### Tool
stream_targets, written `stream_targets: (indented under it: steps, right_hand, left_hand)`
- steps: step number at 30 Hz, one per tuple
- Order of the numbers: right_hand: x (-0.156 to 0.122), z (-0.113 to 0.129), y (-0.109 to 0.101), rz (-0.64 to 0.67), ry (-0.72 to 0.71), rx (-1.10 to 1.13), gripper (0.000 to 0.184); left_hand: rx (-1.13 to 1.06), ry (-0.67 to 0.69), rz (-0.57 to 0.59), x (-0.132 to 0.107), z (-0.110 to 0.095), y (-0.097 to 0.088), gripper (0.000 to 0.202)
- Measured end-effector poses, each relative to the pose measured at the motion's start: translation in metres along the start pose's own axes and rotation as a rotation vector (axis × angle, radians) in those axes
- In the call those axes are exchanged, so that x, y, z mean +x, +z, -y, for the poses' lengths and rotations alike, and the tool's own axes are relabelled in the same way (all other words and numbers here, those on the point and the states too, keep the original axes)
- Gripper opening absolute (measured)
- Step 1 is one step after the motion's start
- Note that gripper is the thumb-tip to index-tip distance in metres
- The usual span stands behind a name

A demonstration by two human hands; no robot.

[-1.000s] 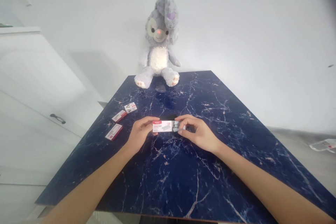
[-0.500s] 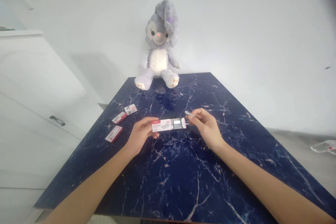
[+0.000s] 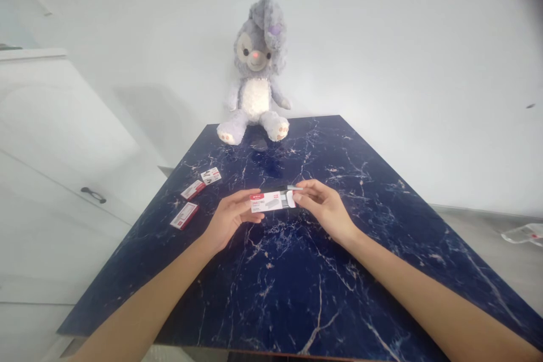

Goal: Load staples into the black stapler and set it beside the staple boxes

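Observation:
My left hand (image 3: pixel 229 216) grips the left end of a small red-and-white staple box (image 3: pixel 267 202), held just above the dark blue marble table (image 3: pixel 297 271). Its inner tray (image 3: pixel 287 199) sticks out a little on the right. My right hand (image 3: pixel 324 206) is closed at that tray's end, its fingers pinching a thin silvery strip of staples (image 3: pixel 294 188) just over the tray.
Three more small staple boxes (image 3: pixel 193 189) lie on the table's left side. A grey plush rabbit (image 3: pixel 255 73) sits at the far edge against the white wall. A white cabinet (image 3: pixel 55 141) with a dark handle stands to the left.
The tray, pulled far out half a second ago, now sits mostly back inside the box. My right hand moved left toward the box with the staple strip.

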State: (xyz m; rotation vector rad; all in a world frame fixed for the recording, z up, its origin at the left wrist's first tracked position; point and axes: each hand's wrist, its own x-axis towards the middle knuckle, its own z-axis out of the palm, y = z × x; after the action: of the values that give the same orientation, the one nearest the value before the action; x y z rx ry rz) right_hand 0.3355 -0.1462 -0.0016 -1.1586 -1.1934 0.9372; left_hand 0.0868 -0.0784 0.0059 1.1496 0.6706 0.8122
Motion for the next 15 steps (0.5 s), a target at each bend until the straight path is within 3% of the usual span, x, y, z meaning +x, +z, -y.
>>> stream_targets:
  steps: [10,15]
  right_hand:
    - [-0.007,-0.012,0.012,0.085,-0.017,0.041,0.033]
    - [-0.008,-0.005,0.011,0.065,-0.027,0.02,0.031]
  left_hand:
    - [0.014,-0.044,0.15,-0.004,0.004,0.008,0.039]
    - [0.111,0.01,0.085,-0.004,0.001,0.007,0.041]
